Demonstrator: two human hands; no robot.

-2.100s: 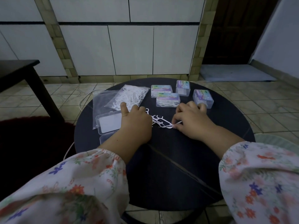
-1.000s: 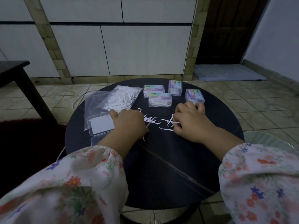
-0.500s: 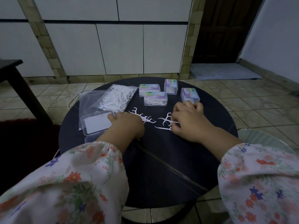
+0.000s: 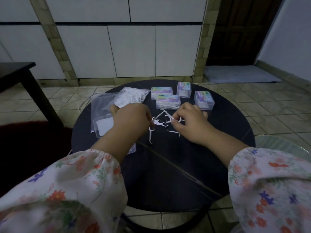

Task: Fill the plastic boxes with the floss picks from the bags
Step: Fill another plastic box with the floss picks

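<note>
step: gathering loose white plastic floss picks (image 4: 159, 122) off round dark bench (image 4: 168, 165) | left hand (image 4: 133, 120) pinches picks; right hand (image 4: 190, 122) pinches one | next: bundle aligned; drop into open clear plastic box (image 4: 103, 126)

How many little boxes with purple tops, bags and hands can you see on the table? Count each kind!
Boxes with purple labels: 4
Bags: 2
Hands: 2
Total: 8

Round dark table (image 4: 168, 174) on tiled floor (image 4: 277, 111), white cabinets (image 4: 134, 51), grey mat (image 4: 239, 74), dark side table (image 4: 15, 69).
</note>
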